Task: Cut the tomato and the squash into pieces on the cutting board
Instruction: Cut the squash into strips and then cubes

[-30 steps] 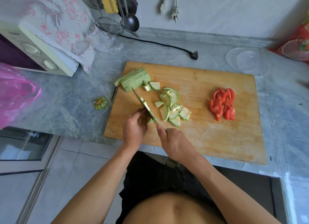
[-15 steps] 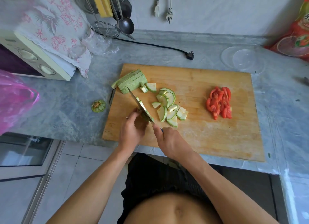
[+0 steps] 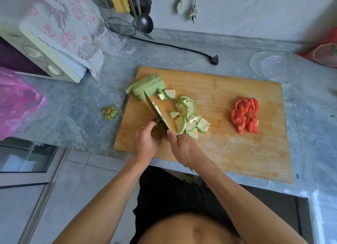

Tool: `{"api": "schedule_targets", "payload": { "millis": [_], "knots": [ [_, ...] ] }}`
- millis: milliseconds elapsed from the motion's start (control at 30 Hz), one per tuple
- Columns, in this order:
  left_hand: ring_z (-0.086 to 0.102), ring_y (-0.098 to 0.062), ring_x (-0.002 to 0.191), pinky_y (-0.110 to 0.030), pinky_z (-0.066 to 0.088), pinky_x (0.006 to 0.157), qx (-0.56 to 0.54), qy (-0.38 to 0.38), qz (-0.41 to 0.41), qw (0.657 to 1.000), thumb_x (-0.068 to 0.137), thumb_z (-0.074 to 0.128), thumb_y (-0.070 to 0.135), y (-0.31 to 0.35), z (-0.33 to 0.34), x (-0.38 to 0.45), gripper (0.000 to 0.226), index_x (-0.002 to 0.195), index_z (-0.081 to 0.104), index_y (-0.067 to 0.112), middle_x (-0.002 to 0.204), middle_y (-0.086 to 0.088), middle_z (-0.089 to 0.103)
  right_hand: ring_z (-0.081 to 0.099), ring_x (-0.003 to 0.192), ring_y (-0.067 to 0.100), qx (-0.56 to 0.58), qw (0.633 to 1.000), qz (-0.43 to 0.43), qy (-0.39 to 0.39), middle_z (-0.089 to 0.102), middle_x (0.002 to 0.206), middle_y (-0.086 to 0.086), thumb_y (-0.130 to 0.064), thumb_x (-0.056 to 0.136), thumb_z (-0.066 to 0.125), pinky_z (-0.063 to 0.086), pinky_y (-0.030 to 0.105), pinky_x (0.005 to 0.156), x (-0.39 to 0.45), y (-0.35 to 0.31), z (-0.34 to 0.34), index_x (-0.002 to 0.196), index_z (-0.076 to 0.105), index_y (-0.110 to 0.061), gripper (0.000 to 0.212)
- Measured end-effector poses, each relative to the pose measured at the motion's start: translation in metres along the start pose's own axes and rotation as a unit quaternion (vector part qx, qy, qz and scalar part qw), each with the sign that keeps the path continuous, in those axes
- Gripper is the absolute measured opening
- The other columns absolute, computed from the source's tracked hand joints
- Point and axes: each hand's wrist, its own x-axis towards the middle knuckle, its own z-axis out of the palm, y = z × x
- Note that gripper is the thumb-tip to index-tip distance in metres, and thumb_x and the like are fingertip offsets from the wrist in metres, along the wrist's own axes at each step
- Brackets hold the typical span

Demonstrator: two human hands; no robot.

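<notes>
The right hand (image 3: 184, 149) is curled around the handle of a steel-bladed kitchen knife (image 3: 156, 112), forefinger stretched along the spine, the blade angled away toward the far left. Just left of it, the left hand (image 3: 146, 143) bends its fingertips down onto a small piece of pale green squash (image 3: 161, 125) against the blade; that piece is mostly hidden. Beyond the knife tip lies one stack of long green squash slabs (image 3: 147, 85). Right of the blade sits a loose heap of cut squash slices (image 3: 189, 116), about a dozen. Well to the right of both hands lies one pile of red tomato pieces (image 3: 245, 116). All rest on the rectangular wooden cutting board (image 3: 237, 158), whose near right part is bare. One green squash stem end (image 3: 110, 112) sits on the grey counter (image 3: 73, 112) left of the board.
</notes>
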Motion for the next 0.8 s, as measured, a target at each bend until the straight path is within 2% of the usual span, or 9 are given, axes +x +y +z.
{"api": "schedule_targets", "payload": {
  "millis": [67,200,267,333,467,533,600,667,800],
  "knots": [
    [0.073,-0.021,0.085,-0.032,0.055,0.067,-0.005,-0.010,-0.019,1.000,0.080,0.080,0.006,-0.001,0.001,0.001,0.029,0.107,0.071,0.008,0.101,-0.003,0.076,0.052,0.071,0.027,0.006,1.000,0.002,0.003,0.054,0.072,0.010,-0.053,0.100,0.021,0.041,0.037,0.069,-0.003,0.004,0.001,0.084,0.055,-0.005,0.061],
    [0.070,-0.017,0.093,-0.016,0.050,0.075,-0.009,-0.009,-0.008,1.000,0.079,0.080,0.005,-0.002,-0.003,0.001,0.029,0.108,0.071,0.006,0.106,-0.003,0.075,0.047,0.063,0.024,0.003,1.000,0.031,-0.003,0.049,0.064,0.007,-0.054,0.100,0.022,0.039,0.036,0.066,-0.020,0.015,0.002,0.076,0.051,-0.006,0.061],
    [0.069,-0.012,0.099,-0.012,0.049,0.081,-0.015,-0.014,-0.003,1.000,0.079,0.080,0.005,-0.003,-0.002,0.002,0.031,0.110,0.071,0.005,0.112,0.000,0.073,0.045,0.055,0.022,0.031,0.999,0.036,0.008,0.046,0.059,0.007,-0.052,0.101,0.026,0.042,0.038,0.059,-0.021,0.016,-0.003,0.067,0.045,-0.006,0.061],
    [0.064,-0.003,0.106,-0.008,0.046,0.088,-0.032,-0.023,-0.003,0.999,0.079,0.081,0.003,-0.005,-0.001,0.000,0.035,0.112,0.071,0.003,0.118,0.000,0.070,0.048,0.049,0.024,0.073,0.996,0.054,0.007,0.049,0.059,0.010,-0.056,0.100,0.026,0.045,0.033,0.047,-0.012,0.015,-0.008,0.069,0.048,-0.004,0.065],
    [0.063,-0.006,0.115,-0.015,0.047,0.097,-0.063,-0.032,-0.029,0.997,0.082,0.077,0.004,-0.008,0.000,-0.001,0.037,0.119,0.070,0.006,0.124,0.000,0.068,0.049,0.045,0.024,0.099,0.992,0.073,-0.017,0.051,0.063,0.010,-0.062,0.098,0.021,0.045,0.030,0.042,-0.003,0.009,-0.018,0.080,0.053,0.002,0.073],
    [0.065,-0.008,0.114,-0.019,0.049,0.096,-0.076,-0.022,-0.052,0.995,0.084,0.077,0.007,-0.010,0.000,-0.001,0.035,0.118,0.071,0.008,0.122,0.001,0.069,0.049,0.046,0.023,0.098,0.993,0.068,-0.009,0.051,0.065,0.011,-0.062,0.098,0.022,0.043,0.026,0.039,-0.008,0.010,-0.021,0.088,0.055,0.008,0.078],
    [0.066,-0.006,0.112,-0.023,0.052,0.095,-0.088,-0.014,-0.065,0.994,0.084,0.077,0.007,-0.013,0.000,-0.001,0.033,0.117,0.072,0.009,0.119,-0.001,0.071,0.045,0.047,0.021,0.106,0.993,0.060,0.001,0.047,0.063,0.010,-0.061,0.098,0.024,0.041,0.025,0.037,-0.016,0.010,-0.023,0.080,0.053,0.003,0.072],
    [0.066,-0.002,0.110,-0.019,0.050,0.095,-0.097,-0.012,-0.077,0.992,0.085,0.075,0.003,-0.011,0.000,-0.001,0.032,0.116,0.073,0.010,0.118,0.000,0.072,0.042,0.047,0.019,0.105,0.993,0.049,0.012,0.045,0.062,0.009,-0.062,0.097,0.025,0.040,0.026,0.039,-0.023,0.009,-0.024,0.074,0.047,-0.005,0.066],
    [0.069,0.002,0.095,-0.015,0.052,0.084,-0.109,-0.006,-0.089,0.990,0.086,0.075,0.006,-0.007,0.002,0.001,0.026,0.111,0.074,0.015,0.102,0.016,0.074,0.036,0.046,0.014,0.091,0.995,0.020,0.026,0.042,0.056,0.003,-0.063,0.097,0.026,0.039,0.032,0.047,-0.029,0.007,-0.019,0.067,0.042,-0.009,0.064]
  ]
}}
